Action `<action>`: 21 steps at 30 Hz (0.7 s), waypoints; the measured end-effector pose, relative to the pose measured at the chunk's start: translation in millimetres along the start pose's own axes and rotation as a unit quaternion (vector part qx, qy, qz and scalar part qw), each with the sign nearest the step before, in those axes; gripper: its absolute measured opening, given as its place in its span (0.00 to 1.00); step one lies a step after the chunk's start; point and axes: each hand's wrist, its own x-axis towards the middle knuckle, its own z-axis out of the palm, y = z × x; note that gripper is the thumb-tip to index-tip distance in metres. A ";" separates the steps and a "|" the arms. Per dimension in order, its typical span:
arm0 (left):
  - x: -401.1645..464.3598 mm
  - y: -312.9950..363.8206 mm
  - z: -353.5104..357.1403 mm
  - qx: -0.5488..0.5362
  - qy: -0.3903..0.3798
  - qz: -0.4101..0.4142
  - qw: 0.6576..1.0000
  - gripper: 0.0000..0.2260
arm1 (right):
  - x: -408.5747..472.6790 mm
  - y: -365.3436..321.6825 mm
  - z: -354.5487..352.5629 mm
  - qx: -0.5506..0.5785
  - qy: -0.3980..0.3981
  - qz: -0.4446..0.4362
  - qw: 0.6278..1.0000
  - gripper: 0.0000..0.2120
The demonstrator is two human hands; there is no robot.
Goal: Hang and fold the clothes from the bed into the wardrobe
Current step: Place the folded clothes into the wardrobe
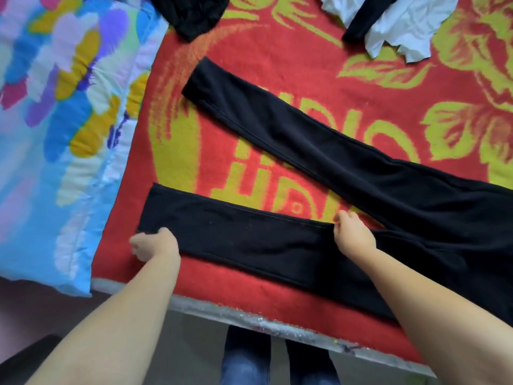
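Observation:
Black trousers (347, 168) lie spread flat on the red and yellow blanket (249, 65) of the bed, their two legs splayed apart toward the left. My left hand (155, 244) grips the cuff end of the near leg at its lower left corner. My right hand (352, 234) pinches the upper edge of the same leg, further right near the crotch. The waist end runs out of view on the right.
A colourful flowered quilt (61, 120) covers the left side of the bed. A black garment (191, 15) lies at the top centre, and a white and black garment (394, 23) at the top right. The bed edge (277, 326) runs in front of my legs.

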 end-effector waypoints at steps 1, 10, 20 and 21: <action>-1.1 14.5 2.2 0.077 0.041 0.098 0.991 0.19 | 0.6 -1.3 -1.2 0.006 0.023 -0.015 1.000 0.12; -35.8 151.7 126.7 0.451 -0.089 0.669 0.583 0.31 | 64.2 -30.6 -25.6 -0.119 0.068 -0.095 0.986 0.22; -10.3 197.7 120.0 0.478 -0.047 0.754 0.449 0.10 | 77.2 -39.7 -35.4 -0.112 -0.015 -0.153 0.982 0.13; -3.5 187.1 102.3 0.472 -0.054 0.770 0.426 0.11 | 65.3 -40.3 -32.6 -0.112 -0.028 -0.174 0.978 0.12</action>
